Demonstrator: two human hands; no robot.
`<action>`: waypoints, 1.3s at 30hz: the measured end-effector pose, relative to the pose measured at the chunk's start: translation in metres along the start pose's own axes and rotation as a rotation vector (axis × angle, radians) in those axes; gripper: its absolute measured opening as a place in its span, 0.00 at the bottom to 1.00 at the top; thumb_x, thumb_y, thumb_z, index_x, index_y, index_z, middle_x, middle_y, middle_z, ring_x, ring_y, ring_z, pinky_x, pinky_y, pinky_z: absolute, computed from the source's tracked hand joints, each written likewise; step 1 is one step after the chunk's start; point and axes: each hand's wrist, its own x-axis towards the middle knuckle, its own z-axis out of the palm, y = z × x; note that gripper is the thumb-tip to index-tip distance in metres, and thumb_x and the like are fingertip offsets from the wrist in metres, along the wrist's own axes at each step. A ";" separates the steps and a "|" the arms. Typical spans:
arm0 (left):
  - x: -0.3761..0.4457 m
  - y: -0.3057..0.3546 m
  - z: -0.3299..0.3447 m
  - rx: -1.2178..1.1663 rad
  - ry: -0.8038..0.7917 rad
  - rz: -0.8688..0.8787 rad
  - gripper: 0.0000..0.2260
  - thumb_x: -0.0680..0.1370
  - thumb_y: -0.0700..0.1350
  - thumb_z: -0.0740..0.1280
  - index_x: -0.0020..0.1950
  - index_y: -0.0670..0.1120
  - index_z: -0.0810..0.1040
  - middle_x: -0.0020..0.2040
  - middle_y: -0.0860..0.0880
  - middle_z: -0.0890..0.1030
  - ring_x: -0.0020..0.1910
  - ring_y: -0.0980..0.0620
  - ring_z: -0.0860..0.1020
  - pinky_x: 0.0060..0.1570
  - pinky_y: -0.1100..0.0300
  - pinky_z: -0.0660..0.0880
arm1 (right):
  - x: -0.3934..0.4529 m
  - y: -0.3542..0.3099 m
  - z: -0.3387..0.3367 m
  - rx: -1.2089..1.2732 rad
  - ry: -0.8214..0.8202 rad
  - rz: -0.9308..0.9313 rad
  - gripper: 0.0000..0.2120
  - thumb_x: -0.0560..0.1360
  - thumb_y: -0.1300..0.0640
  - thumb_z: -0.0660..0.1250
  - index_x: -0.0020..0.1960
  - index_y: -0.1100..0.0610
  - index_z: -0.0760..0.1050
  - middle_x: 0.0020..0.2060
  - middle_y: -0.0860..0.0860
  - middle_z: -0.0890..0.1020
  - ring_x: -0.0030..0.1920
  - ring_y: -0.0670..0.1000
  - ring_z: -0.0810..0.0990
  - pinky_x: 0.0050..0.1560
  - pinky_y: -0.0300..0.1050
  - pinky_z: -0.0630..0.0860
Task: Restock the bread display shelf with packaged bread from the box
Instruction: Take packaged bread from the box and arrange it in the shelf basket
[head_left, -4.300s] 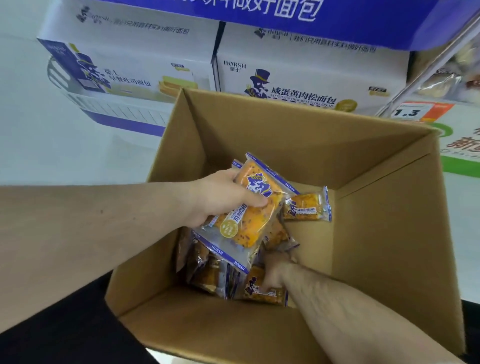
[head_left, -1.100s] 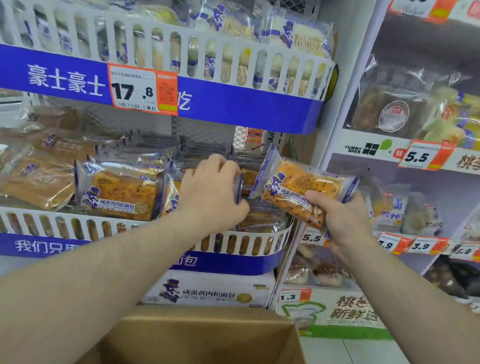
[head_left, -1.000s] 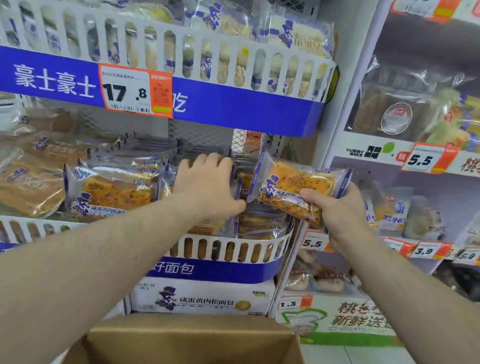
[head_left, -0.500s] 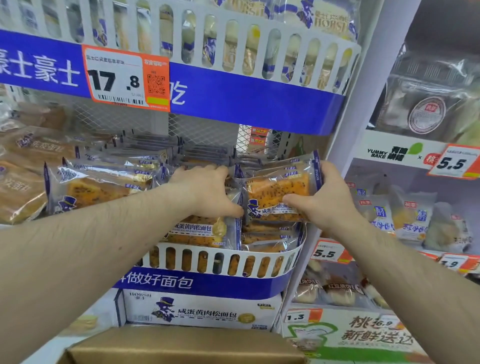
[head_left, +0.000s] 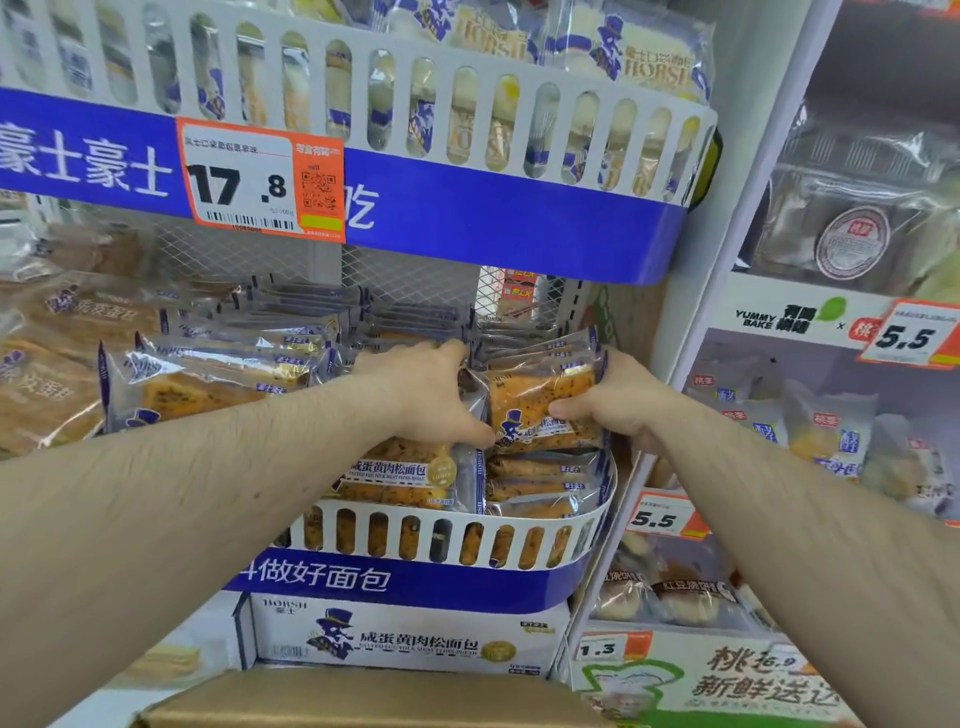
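A packaged orange bread (head_left: 540, 410) in a clear blue-trimmed wrapper lies on top of the right-hand stack in the middle shelf basket (head_left: 452, 540). My right hand (head_left: 618, 405) grips its right end, thumb on the front. My left hand (head_left: 431, 395) curls over the neighbouring packets, its thumb touching the left edge of that same bread. More of the same packets (head_left: 400, 473) are stacked below and to the left. The brown cardboard box (head_left: 363, 701) shows only its top edge at the bottom of the view.
An upper white slatted basket (head_left: 467, 130) with a blue band and a 17.8 price tag (head_left: 260, 182) hangs close above. A white upright (head_left: 727, 234) separates this unit from right-hand shelves of other breads (head_left: 821, 441). A printed bread carton (head_left: 405, 634) stands under the basket.
My right hand has carried the bread from mid-air leftward and down onto the right stack in the basket. My left hand has stayed on the neighbouring packets. The view has moved closer to the shelf.
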 end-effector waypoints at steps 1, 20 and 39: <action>0.002 0.001 -0.001 -0.008 -0.011 -0.003 0.47 0.66 0.72 0.68 0.78 0.52 0.56 0.74 0.47 0.68 0.70 0.42 0.69 0.65 0.40 0.70 | 0.004 0.001 0.000 -0.035 0.007 0.016 0.25 0.67 0.66 0.78 0.60 0.54 0.78 0.50 0.51 0.86 0.52 0.53 0.84 0.60 0.54 0.79; 0.075 0.031 0.000 -0.052 -0.099 0.206 0.37 0.71 0.60 0.73 0.75 0.49 0.65 0.70 0.47 0.73 0.64 0.46 0.74 0.64 0.51 0.72 | 0.008 0.019 0.031 -0.098 0.257 0.031 0.38 0.72 0.64 0.64 0.79 0.55 0.54 0.57 0.49 0.75 0.56 0.52 0.75 0.55 0.43 0.72; 0.000 0.033 0.003 0.292 0.335 0.306 0.29 0.74 0.60 0.63 0.74 0.51 0.67 0.74 0.49 0.69 0.75 0.45 0.63 0.74 0.35 0.50 | -0.042 0.035 0.055 -0.110 0.492 0.025 0.36 0.67 0.51 0.74 0.71 0.56 0.65 0.64 0.54 0.75 0.64 0.56 0.74 0.64 0.57 0.76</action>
